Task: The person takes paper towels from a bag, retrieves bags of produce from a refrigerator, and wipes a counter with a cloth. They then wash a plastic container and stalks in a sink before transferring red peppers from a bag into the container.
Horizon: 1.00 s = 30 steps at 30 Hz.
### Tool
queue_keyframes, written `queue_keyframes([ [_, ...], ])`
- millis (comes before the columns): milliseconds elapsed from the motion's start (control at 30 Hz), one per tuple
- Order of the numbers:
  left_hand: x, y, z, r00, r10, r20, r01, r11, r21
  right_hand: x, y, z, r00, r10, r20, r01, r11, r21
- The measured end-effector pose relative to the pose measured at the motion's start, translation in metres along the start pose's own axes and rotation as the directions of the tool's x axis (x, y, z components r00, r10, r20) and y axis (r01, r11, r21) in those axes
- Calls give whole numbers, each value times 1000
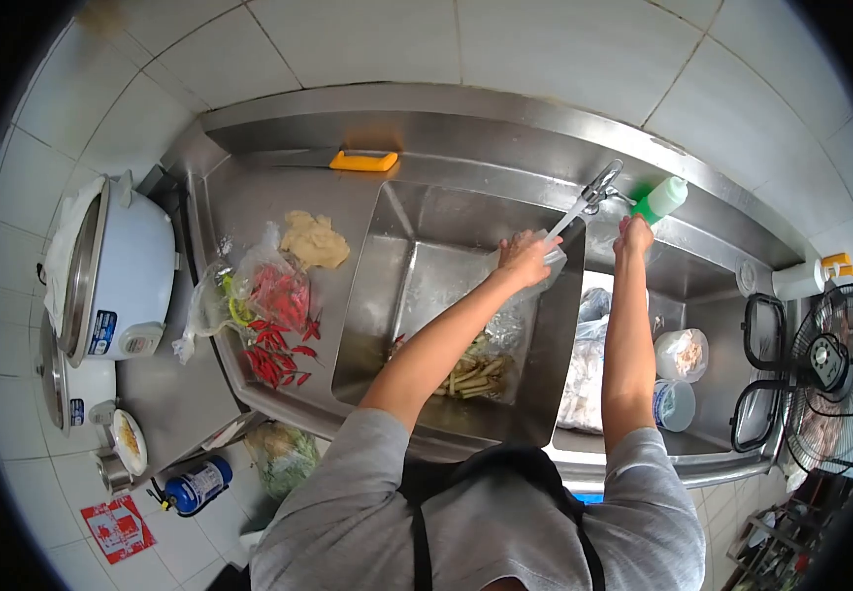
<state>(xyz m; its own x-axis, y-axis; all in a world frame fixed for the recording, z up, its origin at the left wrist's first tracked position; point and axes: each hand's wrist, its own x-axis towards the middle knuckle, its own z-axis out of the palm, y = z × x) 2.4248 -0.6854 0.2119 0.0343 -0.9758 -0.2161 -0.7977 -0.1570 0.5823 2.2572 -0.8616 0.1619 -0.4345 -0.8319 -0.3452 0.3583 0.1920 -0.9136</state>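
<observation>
My left hand grips a clear plastic container under the tap, and water runs down into it. Beyond the sink divider, my right hand has its fingers curled, just in front of a bottle of green liquid with a white cap and close to the tap's base. Whether it grips the bottle or something else is hidden. Below my left arm, pale cut stalks lie in the sink basin beside clear plastic wrap.
Red chillies, a plastic bag and a tan cloth lie on the left counter. A yellow-handled saw rests at the back. The right basin holds a white tub and a bag. A fan stands far right.
</observation>
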Motion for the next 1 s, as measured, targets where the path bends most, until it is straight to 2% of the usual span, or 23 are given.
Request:
queue_keyframes([
  [33,0,0,-1,1000,-6,19,6,1000,4,0,8,1,999,-15,52,11,997,80],
  [67,-2,0,-2,1000,-23,8,23,1000,3,6,8,4,998,-7,70,2,997,77],
  [133,-7,-5,3,999,14,-40,-11,997,81,14,9,19,979,42,200,-89,968,235],
  [200,-13,-12,6,999,24,-46,-19,995,95,15,5,35,938,16,345,-71,986,148],
  [267,-20,-24,12,987,104,-124,-89,989,121,-20,-29,47,786,123,606,-235,966,109],
  [333,-34,-29,8,987,105,-125,-88,988,130,-28,-37,43,784,148,602,-155,987,-41],
  [367,-42,-33,10,976,155,-154,-129,978,163,-32,-38,35,799,149,583,-101,988,-113],
  [467,-58,-44,4,931,240,-276,-179,957,227,-46,-15,1,856,61,514,123,941,-316],
  [533,-72,-54,-5,786,346,-513,-182,922,343,-41,35,-33,792,-51,608,357,847,-395],
  [567,-82,-54,-16,740,373,-559,-159,906,393,-52,65,-45,689,-107,717,495,792,-358],
  [600,-93,-55,-23,739,371,-562,-158,907,390,-78,88,-54,568,-144,810,619,724,-305],
  [667,-114,-56,-39,661,398,-636,-235,915,328,-169,76,-55,542,172,823,465,754,-464],
  [700,-125,-56,-49,645,407,-646,-243,911,332,-177,77,-53,544,171,822,467,752,-466],
  [767,-144,-57,-69,608,423,-672,-280,906,317,-191,84,-34,518,-178,837,599,774,-207],
  [800,-154,-58,-76,575,433,-694,-319,900,298,-211,55,-21,500,-246,830,665,723,-186],
  [867,-170,-68,-84,542,475,-693,-369,876,312,-228,28,-1,383,-389,838,779,623,-67],
  [933,-185,-84,-85,584,608,-537,-537,786,306,-233,17,7,130,-263,956,866,499,19],
  [967,-192,-93,-86,578,582,-572,-543,798,262,-244,16,5,159,-189,969,850,525,-37],
  [1000,-195,-100,-90,568,591,-572,-553,789,266,-251,17,6,166,-177,970,877,476,-63],
])
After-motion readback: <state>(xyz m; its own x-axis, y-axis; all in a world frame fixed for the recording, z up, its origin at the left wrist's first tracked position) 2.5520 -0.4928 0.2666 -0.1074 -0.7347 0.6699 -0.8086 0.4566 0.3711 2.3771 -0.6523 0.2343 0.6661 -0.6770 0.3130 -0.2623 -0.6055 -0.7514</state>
